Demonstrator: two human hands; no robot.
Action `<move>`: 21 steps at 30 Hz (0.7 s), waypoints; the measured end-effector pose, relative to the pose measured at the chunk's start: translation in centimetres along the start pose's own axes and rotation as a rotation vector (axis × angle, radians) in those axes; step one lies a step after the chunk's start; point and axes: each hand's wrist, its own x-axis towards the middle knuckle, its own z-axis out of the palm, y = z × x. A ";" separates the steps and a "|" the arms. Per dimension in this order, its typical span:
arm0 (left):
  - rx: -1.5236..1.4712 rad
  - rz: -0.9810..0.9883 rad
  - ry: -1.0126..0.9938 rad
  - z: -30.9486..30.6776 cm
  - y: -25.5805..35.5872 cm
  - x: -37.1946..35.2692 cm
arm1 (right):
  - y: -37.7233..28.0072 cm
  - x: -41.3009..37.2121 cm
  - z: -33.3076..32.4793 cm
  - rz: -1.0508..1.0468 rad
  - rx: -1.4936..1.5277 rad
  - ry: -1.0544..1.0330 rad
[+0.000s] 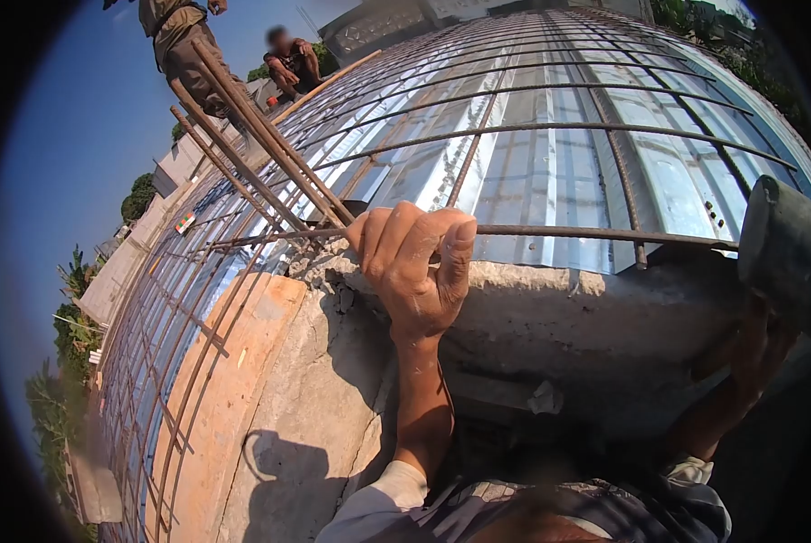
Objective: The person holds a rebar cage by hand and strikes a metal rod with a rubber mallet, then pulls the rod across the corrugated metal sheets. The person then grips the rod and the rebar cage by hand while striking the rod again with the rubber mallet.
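My left hand (414, 262) is closed around a horizontal rebar (595, 233) that runs along the concrete edge, thumb up. In shadow on the far right, my right hand (756, 348) grips a hammer just under its big dark head (779, 237). The hammer head is raised near the right end of that rebar. Its handle is mostly hidden by the hand and the dark.
A grid of rebar lies over shiny corrugated metal sheets (532, 172). Several upright bars (274, 136) rise left of my left hand. Below are a concrete beam (523, 299) and a wooden board (224, 362). One person (211, 63) stands and another (292, 68) crouches behind.
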 end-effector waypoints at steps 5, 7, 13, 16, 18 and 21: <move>-0.002 -0.009 -0.025 -0.2 0.2 0.1 | -0.7 0.6 -0.3 -0.061 -0.107 0.001; 0.002 -0.010 -0.033 -0.2 0.2 0.0 | -0.7 0.6 -0.5 -0.084 -0.129 -0.030; 0.012 -0.008 -0.033 -0.1 0.2 0.1 | -0.3 0.3 -0.1 -0.026 -0.057 -0.001; 0.007 -0.006 -0.027 -0.1 0.1 0.1 | 0.3 0.3 -0.4 -0.049 -0.101 -0.019; -0.002 -0.008 -0.007 0.1 0.0 0.0 | 0.7 0.3 -0.7 -0.050 -0.095 -0.031; 0.007 -0.012 -0.010 0.0 0.1 0.0 | 0.4 0.3 -0.4 -0.027 -0.076 0.007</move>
